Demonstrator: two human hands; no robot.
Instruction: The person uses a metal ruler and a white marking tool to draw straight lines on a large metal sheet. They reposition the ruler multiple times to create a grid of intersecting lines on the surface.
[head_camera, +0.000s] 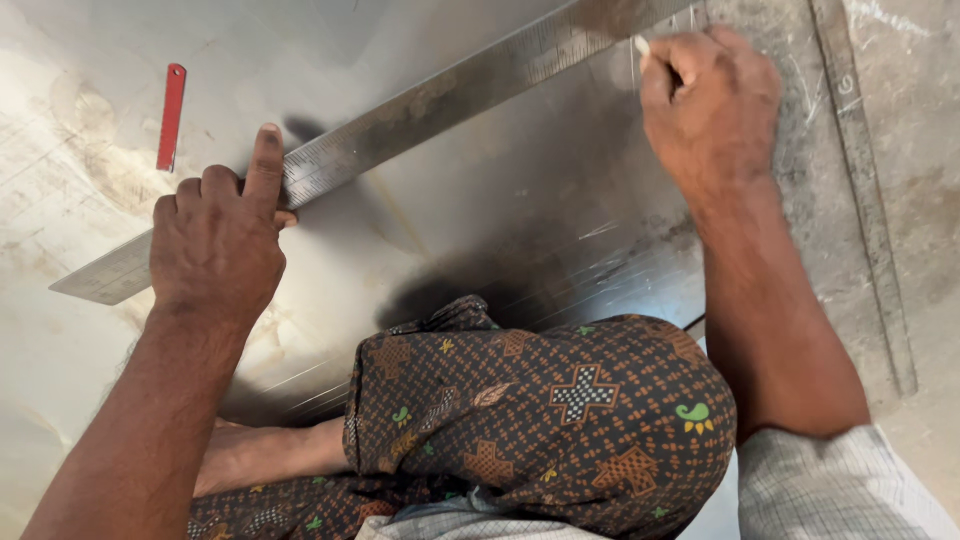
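A dull grey sheet-metal surface (520, 190) fills the view. A long steel ruler (400, 130) lying diagonally is pinned by the left hand (220, 235), index finger extended, others curled. A small white marking stick (643, 50) is pinched in the right hand (710, 100) at the ruler's far end. A flat red strip (172, 115) lies nearby.

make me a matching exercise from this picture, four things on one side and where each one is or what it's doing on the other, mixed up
Things:
1. left hand
2. right hand
3. red strip
4. patterned cloth

Places or states:
A. lies alone on the metal sheet, above the left hand
B. presses down on the long metal ruler, forefinger stretched out
C. covers the bent knee at the bottom of the view
D. holds a small white marker at the ruler's far end

Pairs: 1-B, 2-D, 3-A, 4-C
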